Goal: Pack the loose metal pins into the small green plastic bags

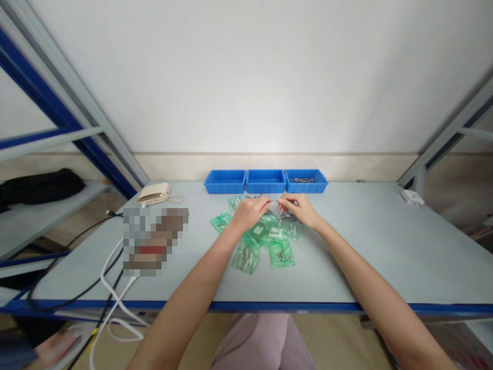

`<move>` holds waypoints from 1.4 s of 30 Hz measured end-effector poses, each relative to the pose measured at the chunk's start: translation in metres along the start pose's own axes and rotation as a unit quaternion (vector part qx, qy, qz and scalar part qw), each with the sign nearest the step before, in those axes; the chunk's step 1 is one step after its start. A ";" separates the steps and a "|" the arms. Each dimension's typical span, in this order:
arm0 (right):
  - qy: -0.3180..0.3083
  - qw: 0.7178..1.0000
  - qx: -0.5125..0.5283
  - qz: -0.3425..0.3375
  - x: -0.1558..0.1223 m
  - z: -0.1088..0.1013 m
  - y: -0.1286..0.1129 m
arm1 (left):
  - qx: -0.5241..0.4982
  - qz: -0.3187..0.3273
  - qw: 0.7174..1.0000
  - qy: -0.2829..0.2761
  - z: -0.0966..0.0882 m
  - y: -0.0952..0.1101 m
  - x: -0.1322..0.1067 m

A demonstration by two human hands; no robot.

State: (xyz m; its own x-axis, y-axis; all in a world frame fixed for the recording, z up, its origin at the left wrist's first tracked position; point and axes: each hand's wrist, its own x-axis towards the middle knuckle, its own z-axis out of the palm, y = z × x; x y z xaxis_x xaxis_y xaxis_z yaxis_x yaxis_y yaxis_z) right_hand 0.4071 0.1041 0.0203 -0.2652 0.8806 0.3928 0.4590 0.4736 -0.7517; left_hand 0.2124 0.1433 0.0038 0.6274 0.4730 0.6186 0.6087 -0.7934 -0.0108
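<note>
My left hand (250, 210) and my right hand (302, 208) meet above a pile of small green plastic bags (265, 239) of metal parts on the grey table (365, 246). Both hands are closed in a pinch on one small clear bag (274, 203) held between them. Behind the hands stand three blue bins in a row: the left bin (225, 181), the middle bin (265, 181) and the right bin (306, 181), which holds some small metal parts.
A cream-coloured device (154, 192) with a cord lies at the back left. Black and white cables (111, 288) run over the table's left front edge. A blurred patch (154, 241) covers something left of the bags. A white block (412, 197) sits far right. Shelving frames stand on both sides.
</note>
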 end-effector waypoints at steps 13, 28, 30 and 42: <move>0.030 1.000 -0.008 0.004 -0.001 0.002 -0.003 | -0.006 0.005 1.000 0.018 -0.001 0.002 -0.001; 0.031 0.999 -0.021 0.011 -0.001 0.003 -0.002 | -0.009 -0.006 1.000 0.005 0.002 0.001 0.000; 0.033 0.999 -0.036 0.008 -0.001 0.003 0.000 | -0.017 -0.007 1.000 0.000 0.002 0.001 0.000; 0.040 0.999 -0.035 0.010 0.000 0.000 -0.002 | 0.009 -0.002 1.000 -0.004 0.001 0.001 0.000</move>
State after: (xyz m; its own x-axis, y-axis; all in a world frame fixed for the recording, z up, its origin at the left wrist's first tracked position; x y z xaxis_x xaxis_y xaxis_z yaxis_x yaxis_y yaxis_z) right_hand 0.4057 0.1028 0.0219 -0.1877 0.8871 0.4217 0.5230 0.4536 -0.7216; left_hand 0.2132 0.1429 0.0028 0.6284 0.4794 0.6126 0.6199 -0.7844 -0.0221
